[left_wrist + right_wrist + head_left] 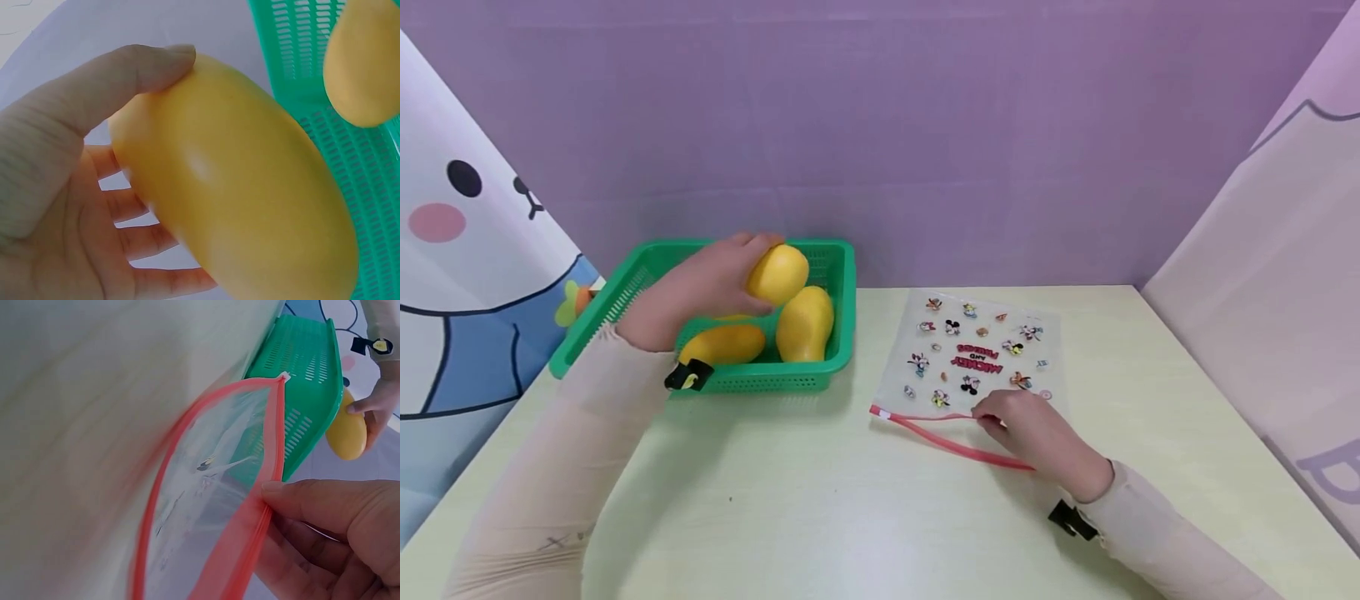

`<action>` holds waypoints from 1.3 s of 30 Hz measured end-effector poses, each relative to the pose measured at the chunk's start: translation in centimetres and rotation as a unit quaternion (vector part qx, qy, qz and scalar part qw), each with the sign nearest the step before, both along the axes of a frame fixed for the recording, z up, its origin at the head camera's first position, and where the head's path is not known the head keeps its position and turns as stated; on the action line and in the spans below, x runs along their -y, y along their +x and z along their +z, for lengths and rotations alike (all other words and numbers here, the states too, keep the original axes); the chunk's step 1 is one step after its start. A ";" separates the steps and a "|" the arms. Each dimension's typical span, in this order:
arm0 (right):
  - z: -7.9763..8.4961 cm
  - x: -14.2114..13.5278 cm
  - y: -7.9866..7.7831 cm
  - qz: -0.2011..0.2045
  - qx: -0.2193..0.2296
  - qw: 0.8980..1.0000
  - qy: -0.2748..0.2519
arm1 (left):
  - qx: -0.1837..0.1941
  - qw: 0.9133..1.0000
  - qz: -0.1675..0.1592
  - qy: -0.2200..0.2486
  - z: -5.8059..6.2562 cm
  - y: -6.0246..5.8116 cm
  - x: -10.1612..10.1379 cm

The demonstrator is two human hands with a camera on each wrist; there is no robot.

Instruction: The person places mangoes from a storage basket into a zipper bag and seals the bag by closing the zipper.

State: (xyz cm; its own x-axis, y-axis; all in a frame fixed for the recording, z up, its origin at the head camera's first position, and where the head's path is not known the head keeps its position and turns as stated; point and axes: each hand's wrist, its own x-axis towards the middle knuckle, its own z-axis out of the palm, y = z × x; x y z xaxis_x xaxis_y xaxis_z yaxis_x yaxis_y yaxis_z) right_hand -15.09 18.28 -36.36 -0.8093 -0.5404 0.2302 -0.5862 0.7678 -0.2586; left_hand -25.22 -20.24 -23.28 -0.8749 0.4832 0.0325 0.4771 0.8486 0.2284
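My left hand (718, 275) grips a yellow mango (231, 175) above the green basket (842, 333), thumb on one side and fingers round the other. Below it in the basket lie more mangoes, one upright-looking mango (806, 325) at the right and another mango (724, 343) near the front wall. My right hand (1030, 433) pinches the upper red edge of a clear zip bag (925, 358) printed with small cartoon figures. In the right wrist view the bag's mouth gapes, its two red zip strips (164, 469) standing apart.
Both the basket and the bag are on a pale table (790, 500), basket at left, bag at right. A purple backdrop (925, 142) rises behind the table's far edge. Printed cloth panels (467, 275) flank the table on both sides.
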 end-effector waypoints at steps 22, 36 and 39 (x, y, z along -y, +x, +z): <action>0.0 -0.1 -0.3 0.009 0.006 1.000 0.004 | -0.053 0.996 -0.066 0.026 -0.8 3.2 -3.5; 0.2 -0.3 -0.1 0.002 0.018 1.000 0.003 | -0.101 0.984 -0.140 0.044 -1.2 5.3 -4.9; 0.2 -0.3 -0.2 0.003 0.020 1.000 0.002 | -0.114 0.980 -0.153 0.049 -1.3 5.9 -5.1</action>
State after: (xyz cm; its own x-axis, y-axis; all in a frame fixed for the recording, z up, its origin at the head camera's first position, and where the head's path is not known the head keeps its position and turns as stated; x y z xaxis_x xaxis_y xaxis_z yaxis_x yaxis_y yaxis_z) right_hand -15.26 18.58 -36.15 -0.8142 -0.5463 0.1964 -0.5805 0.7651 -0.2787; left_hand -19.33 -15.12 -24.58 -0.6541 0.7066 0.2699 0.7541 0.6371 0.1595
